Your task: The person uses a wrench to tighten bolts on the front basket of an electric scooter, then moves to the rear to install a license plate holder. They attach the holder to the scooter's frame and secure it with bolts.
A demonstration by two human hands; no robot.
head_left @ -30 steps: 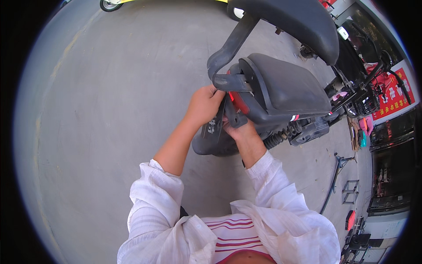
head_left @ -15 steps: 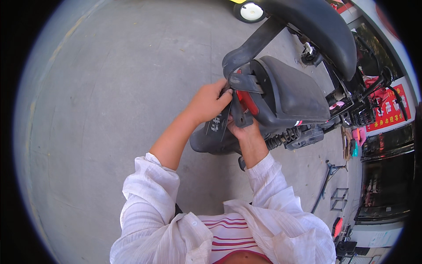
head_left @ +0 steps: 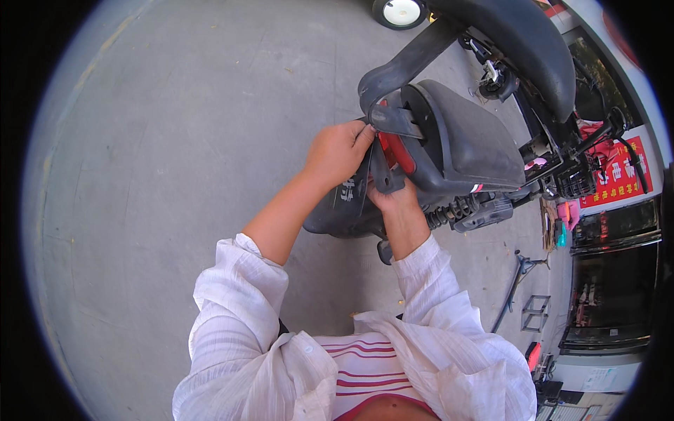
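Observation:
At the rear of a black electric scooter, both my hands are at the parts below its tail light. My left hand [head_left: 340,153] is closed at the upper edge of a thin black plate [head_left: 359,184] with white lettering, thumb near the grab bar's lower end. My right hand [head_left: 394,200] reaches up from below, against a black bracket [head_left: 383,170] with a hole; its fingers are mostly hidden behind the bracket and plate. Just above the bracket sits the red tail light [head_left: 399,152]. The dark rear mudguard [head_left: 330,219] lies below the plate.
The scooter's seat [head_left: 472,133] and curved black backrest [head_left: 519,49] rise ahead and right. A spring shock absorber [head_left: 453,210] is beside my right wrist. A metal stand [head_left: 516,281] and a small frame [head_left: 536,313] are on the floor at right. A white-hubbed wheel [head_left: 401,12] stands at the far edge.
My left hand has shifted slightly up along the plate's edge, its thumb now nearer the grab bar. The right hand stays by the bracket. The view has moved a little.

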